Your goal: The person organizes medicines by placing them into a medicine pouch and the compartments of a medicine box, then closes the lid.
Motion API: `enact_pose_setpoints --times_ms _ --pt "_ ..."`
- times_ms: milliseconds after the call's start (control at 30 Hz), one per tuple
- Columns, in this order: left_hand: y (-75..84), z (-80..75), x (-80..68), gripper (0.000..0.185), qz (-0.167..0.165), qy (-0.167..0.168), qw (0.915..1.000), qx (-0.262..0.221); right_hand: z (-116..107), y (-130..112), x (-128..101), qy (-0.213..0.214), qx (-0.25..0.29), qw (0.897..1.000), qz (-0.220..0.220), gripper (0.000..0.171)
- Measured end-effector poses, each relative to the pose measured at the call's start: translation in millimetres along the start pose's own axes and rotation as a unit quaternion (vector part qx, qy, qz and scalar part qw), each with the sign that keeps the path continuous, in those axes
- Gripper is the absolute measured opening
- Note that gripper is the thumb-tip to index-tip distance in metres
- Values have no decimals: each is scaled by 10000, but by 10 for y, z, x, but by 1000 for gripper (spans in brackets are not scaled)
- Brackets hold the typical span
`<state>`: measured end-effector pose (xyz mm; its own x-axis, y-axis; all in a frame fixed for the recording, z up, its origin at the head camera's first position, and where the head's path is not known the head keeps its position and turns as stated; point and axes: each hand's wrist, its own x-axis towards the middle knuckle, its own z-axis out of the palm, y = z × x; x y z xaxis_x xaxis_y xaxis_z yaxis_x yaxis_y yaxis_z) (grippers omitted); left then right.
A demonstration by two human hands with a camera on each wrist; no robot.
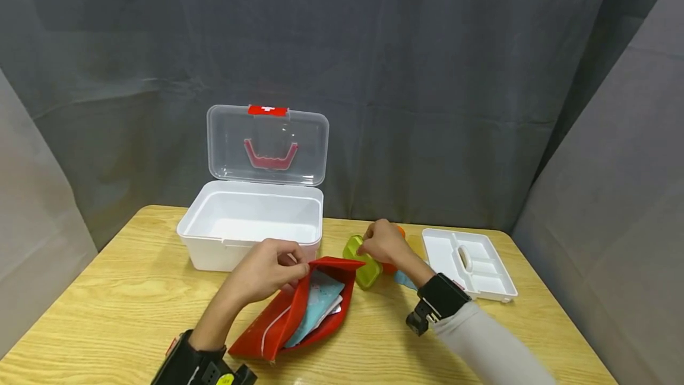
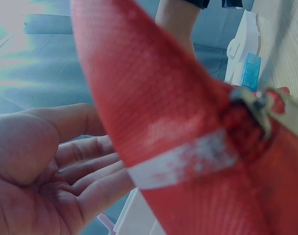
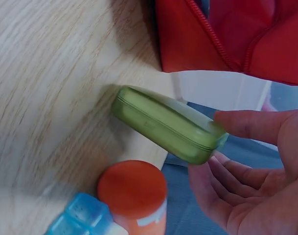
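In the head view a red zippered pouch (image 1: 262,331) stands open on the table, with light blue and white packets (image 1: 317,299) inside. My left hand (image 1: 269,269) pinches the pouch's upper edge at its mouth. The left wrist view has the red fabric (image 2: 149,98) with a white stripe close up, the fingertips hidden behind it. Just right of the pouch, my right hand (image 1: 386,239) holds a small green case (image 1: 367,275) by one end. In the right wrist view the green case (image 3: 163,125) is tilted, with thumb and fingers at its near end.
Behind the pouch stands a white box (image 1: 214,251), its clear lid (image 1: 267,144) with a red handle raised. A white divided tray (image 1: 494,266) lies at the right. An orange bottle (image 3: 131,188) and a blue pill organizer (image 3: 85,213) are beside the green case. Grey cloth (image 1: 427,76) hangs behind.
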<state>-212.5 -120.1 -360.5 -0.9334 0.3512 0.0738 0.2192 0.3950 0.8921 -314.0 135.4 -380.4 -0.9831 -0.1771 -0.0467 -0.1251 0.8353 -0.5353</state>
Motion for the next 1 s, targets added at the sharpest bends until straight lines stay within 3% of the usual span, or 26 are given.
enact_pose_setpoints --times_ms 133,433,667,1000 --pt "-2 -5 -6 10 -9 12 10000 10 -60 6 -120 23 -166 9995 -266 40" --pt "6 -9 -12 11 2 29 10000 35 -207 45 -395 -100 -573 9948 -837 22" --pt "8 1 -13 11 8 23 10000 56 -199 61 -664 -609 -474 9923 -973 25" --pt "18 2 -13 11 6 17 10000 71 -234 -47 -941 -807 -239 9852 -1492 23"
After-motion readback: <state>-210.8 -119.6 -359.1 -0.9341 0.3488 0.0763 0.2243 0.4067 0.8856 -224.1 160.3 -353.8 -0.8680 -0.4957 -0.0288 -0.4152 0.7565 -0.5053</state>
